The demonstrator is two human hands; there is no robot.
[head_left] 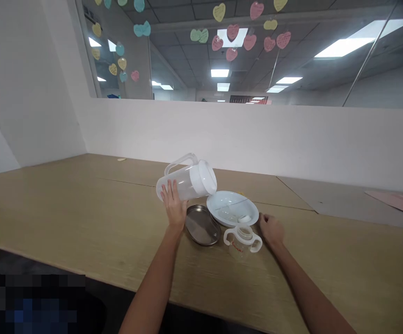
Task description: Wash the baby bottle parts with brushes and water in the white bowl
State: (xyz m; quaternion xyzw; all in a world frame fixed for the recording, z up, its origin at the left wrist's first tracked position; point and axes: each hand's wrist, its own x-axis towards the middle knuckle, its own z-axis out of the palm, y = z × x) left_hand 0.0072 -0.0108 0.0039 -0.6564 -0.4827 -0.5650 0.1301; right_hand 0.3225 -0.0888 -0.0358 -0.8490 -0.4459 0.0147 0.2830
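My left hand point(174, 204) has its fingers spread over the near side of the clear plastic pitcher with a white lid point(189, 181), clamped on its body near the base, not on the looped handle point(180, 162). The pitcher leans well over, lid towards the pale oval plastic basin point(234, 195). A hold this far back calls, I judge, for a firm palm and slow wrist turns, since smooth plastic could roll or swing lid-first. My right hand point(271, 228) is curled at the basin's right rim; I cannot tell whether its fingers pinch it. Inside the basin lie a clear piece point(227, 213) and a small white one point(245, 218). The kidney-shaped steel tray point(203, 226) sits between my left wrist and the basin, and the clear cup with two white handles point(242, 248) stands uncapped just before the basin, easily knocked by a low forearm. The wooden tabletop point(83, 213) stretches wide to my left; its front edge is well apart from these things, the white wall point(187, 125) behind.
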